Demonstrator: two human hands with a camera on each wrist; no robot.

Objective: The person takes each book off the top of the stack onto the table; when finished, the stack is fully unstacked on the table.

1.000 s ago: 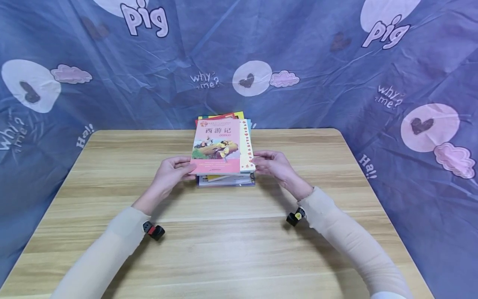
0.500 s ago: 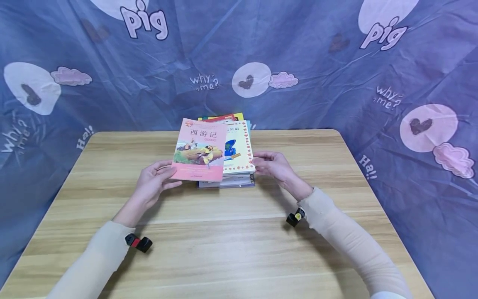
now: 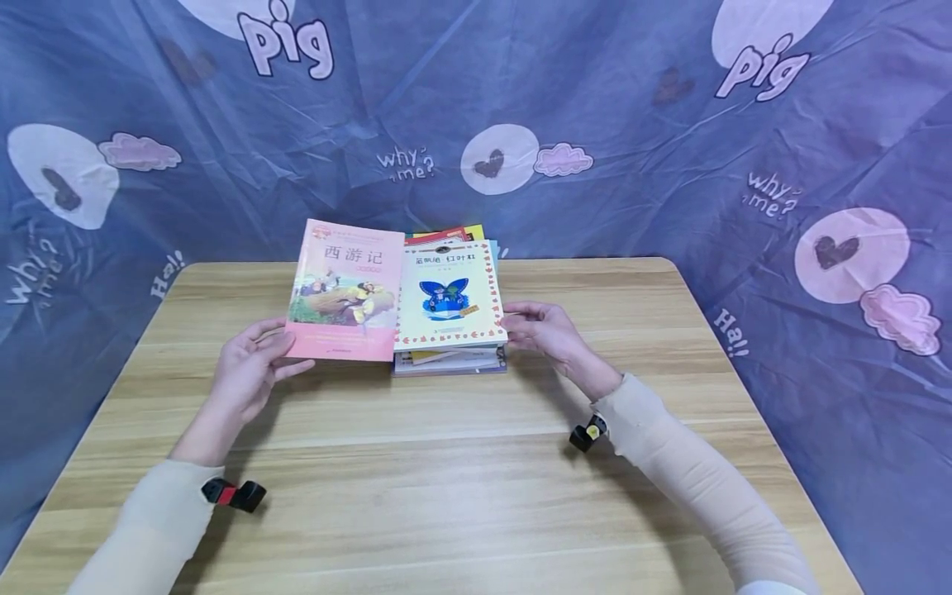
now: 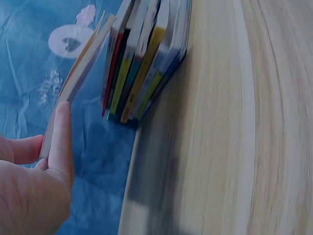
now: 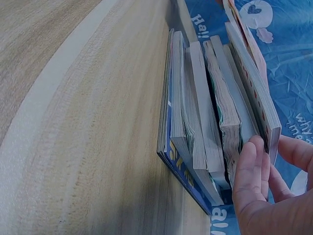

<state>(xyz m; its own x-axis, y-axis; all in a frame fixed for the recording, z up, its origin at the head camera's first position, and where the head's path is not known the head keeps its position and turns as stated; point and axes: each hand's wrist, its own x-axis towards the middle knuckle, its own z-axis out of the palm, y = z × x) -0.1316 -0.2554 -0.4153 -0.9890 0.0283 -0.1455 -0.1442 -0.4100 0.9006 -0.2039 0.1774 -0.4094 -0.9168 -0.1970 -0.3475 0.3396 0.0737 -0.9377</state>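
Sleeves (image 3: 141, 529) of pale colour come from the near side over the wooden table (image 3: 416, 496). Left hand (image 3: 249, 368) pinches the pink book (image 3: 345, 289) by its near left corner, thumb and fingers apart only by its thickness; this book is raised above the table, left of the pile of books (image 3: 449, 361). Right hand (image 3: 554, 339) pinches likewise the near right corner of the cream book (image 3: 449, 293), which lies on top of this pile. Behind hangs a blue cloth (image 3: 335, 165).
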